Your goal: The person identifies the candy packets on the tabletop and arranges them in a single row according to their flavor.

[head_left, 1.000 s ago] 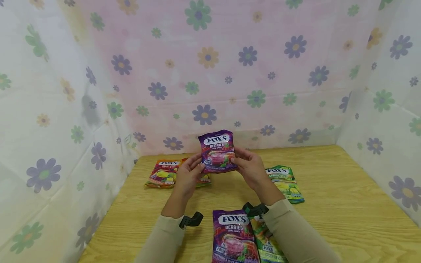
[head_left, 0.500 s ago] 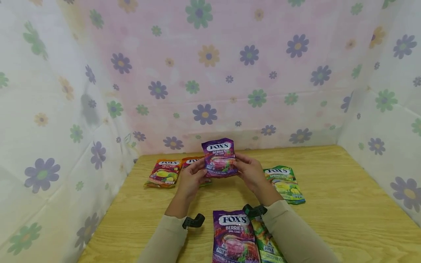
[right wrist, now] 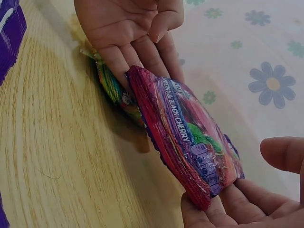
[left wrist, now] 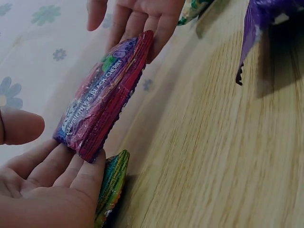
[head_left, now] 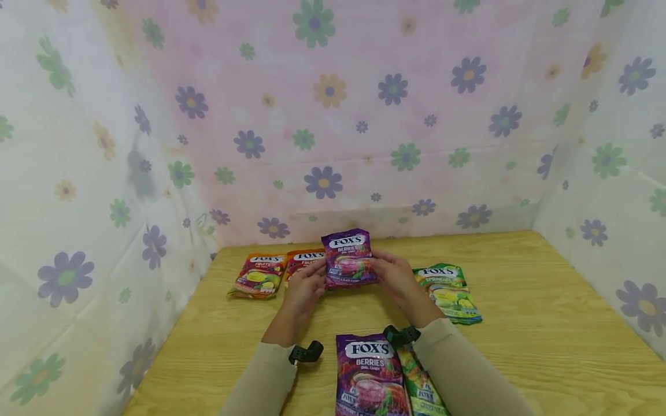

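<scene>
A purple Fox's Berries candy bag (head_left: 347,260) is held up, tilted, between both hands, just above the far middle of the table. My left hand (head_left: 304,289) supports its left end on straight fingers, and the thumb (left wrist: 23,126) stands off the bag in the left wrist view. At the other end, my right hand (head_left: 398,283) carries it on extended fingers, with its thumb (right wrist: 284,154) also lifted clear. Behind the left hand lies a red-orange Fox's Fruits bag (head_left: 306,261), partly covered. Another Fruits bag (head_left: 258,276) lies left of it.
A green Fox's Spring Tea bag (head_left: 447,293) lies beyond the right forearm. Near the front edge are a second purple Berries bag (head_left: 370,375) and a green bag (head_left: 422,386), partly under the right sleeve. Flowered cloth (head_left: 364,144) walls the wooden table (head_left: 531,323) at back and sides.
Both hands have lowered the Berries bag toward the table, shifting it slightly right. More of the second Fruits bag shows behind the left hand. The other bags have stayed put.
</scene>
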A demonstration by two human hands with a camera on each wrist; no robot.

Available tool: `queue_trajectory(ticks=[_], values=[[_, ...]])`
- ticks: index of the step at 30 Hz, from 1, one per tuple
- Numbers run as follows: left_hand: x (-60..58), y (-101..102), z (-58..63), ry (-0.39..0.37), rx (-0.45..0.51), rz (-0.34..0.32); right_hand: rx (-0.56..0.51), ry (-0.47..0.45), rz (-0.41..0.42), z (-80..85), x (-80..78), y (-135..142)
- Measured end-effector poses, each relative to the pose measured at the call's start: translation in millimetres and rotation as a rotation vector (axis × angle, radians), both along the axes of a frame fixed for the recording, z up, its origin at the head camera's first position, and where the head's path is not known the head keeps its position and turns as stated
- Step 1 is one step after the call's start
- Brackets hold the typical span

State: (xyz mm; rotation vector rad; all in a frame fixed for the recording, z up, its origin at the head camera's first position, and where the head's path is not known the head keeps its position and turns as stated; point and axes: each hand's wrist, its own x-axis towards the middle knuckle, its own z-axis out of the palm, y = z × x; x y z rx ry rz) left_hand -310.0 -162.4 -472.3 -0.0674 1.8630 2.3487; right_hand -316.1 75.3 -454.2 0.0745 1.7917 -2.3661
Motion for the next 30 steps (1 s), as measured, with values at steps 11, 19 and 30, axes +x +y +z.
queue_trajectory(ticks=[11,19,30], values=[[0.8,3,-3.2,-0.017,-0.044,-0.040,0.017,-0.083,0.015,-8.9,-4.2,3],[4.4,1,-2.6,0.019,-0.056,-0.076,0.006,-0.080,0.069,-12.2,-6.5,0],[5.4,-6,-5.5,-0.032,0.086,-0.074,0.064,-0.048,0.083,-11.7,-2.9,-1]])
